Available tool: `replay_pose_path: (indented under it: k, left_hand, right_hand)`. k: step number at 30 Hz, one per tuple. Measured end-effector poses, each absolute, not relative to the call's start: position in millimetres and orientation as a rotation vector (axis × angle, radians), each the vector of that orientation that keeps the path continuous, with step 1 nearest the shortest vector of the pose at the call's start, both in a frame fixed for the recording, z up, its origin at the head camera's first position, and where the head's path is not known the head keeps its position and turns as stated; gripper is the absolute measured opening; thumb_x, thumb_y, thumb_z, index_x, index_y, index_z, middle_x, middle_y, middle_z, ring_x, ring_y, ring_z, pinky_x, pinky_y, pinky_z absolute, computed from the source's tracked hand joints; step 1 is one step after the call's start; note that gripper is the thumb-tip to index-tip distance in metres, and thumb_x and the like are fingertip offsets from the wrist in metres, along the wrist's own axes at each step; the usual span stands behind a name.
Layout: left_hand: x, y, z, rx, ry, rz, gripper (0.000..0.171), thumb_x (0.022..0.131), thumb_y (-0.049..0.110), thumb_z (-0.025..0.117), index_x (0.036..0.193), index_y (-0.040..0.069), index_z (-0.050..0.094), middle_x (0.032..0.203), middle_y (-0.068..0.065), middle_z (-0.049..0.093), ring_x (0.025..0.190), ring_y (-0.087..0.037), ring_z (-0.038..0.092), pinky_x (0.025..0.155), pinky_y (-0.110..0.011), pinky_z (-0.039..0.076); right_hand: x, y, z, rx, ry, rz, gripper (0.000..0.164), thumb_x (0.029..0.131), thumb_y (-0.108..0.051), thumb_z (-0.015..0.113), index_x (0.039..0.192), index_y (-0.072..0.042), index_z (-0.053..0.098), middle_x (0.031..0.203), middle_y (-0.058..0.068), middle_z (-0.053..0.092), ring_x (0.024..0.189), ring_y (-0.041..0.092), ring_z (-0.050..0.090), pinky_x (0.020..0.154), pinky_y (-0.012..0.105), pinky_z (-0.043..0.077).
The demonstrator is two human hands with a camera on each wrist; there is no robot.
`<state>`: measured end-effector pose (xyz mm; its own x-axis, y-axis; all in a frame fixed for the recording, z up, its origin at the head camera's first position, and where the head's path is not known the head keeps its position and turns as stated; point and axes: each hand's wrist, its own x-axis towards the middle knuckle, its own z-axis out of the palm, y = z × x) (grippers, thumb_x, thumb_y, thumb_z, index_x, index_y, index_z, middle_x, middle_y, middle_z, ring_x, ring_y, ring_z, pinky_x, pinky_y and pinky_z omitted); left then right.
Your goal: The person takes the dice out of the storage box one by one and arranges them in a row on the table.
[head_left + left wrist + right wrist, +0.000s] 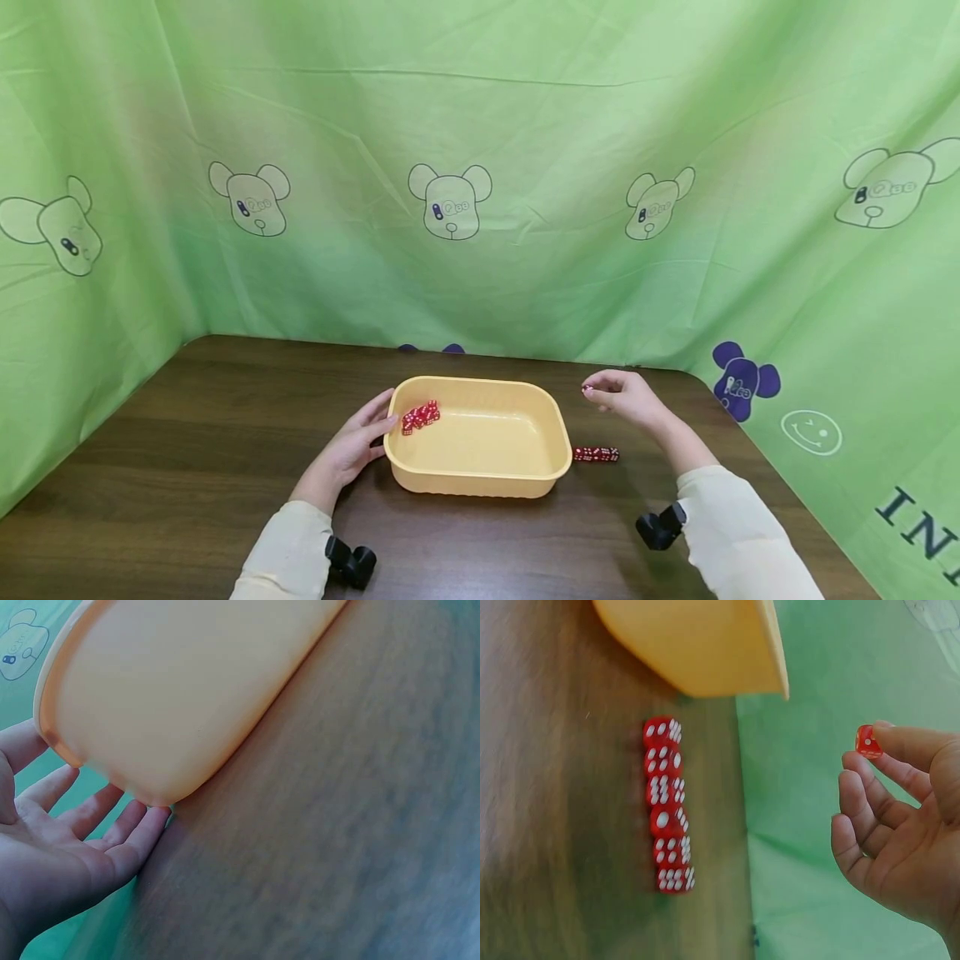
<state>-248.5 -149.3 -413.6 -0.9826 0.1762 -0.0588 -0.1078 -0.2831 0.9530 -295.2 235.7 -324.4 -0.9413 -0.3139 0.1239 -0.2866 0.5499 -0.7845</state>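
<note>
A pale yellow plastic tub (480,483) stands on the table, with several red dice (420,417) gathered inside near its left end. My left hand (356,446) holds that end, its thumb at the rim and the other fingers against the outer wall; the left wrist view shows the fingertips (159,814) touching low on the tub. Beyond the tub's right end, my right hand (626,398) is raised, pinching one red die (868,741) between thumb and forefinger. Below it, a straight row of red dice (664,806) with white pips lies on the table, beside the tub.
The dark wood table (225,450) reaches back to a green curtain (450,283) printed with bear heads. That curtain also hangs along the left and right sides. A black device (660,527) is strapped at each wrist, beside the pale sleeves (738,533).
</note>
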Motion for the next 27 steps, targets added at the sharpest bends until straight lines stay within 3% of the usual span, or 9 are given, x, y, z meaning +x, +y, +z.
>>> replay_pose_path:
  k: [6,13,27]
  left_hand:
    - [-248.7,-149.4,-413.6,0.071,1.766,2.383,0.054,0.088,0.008,0.047,0.137,0.013,0.025,0.136,-0.018,0.023,0.115,-0.031,0.034,0.079,-0.040,0.039]
    - [-248.4,-149.3,-412.6,0.069,1.768,2.378,0.053,0.088,0.008,0.047,0.136,0.014,0.025,0.136,-0.018,0.023,0.115,-0.031,0.034,0.080,-0.041,0.039]
    - [-248.3,-149.2,-412.5,0.054,1.747,2.389,0.051,0.088,0.006,0.046,0.135,0.013,0.027,0.136,-0.017,0.024,0.115,-0.031,0.033,0.080,-0.041,0.039]
  right_hand:
    - [-289.7,252.6,-333.3,-0.498,2.748,-1.400,0.028,0.082,-0.009,0.058,0.099,0.012,0.053,0.084,0.017,0.056,0.065,0.015,0.052,0.059,0.029,0.044]
    - [-286.4,272.6,-348.8,-0.473,2.802,-1.346,0.023,0.081,-0.006,0.057,0.095,0.012,0.055,0.072,0.008,0.055,0.060,0.023,0.052,0.053,0.029,0.043]
    - [-276.0,293.0,-379.4,-0.292,2.695,-1.461,0.028,0.082,-0.005,0.056,0.099,0.017,0.050,0.076,0.012,0.057,0.058,0.017,0.053,0.051,0.027,0.043]
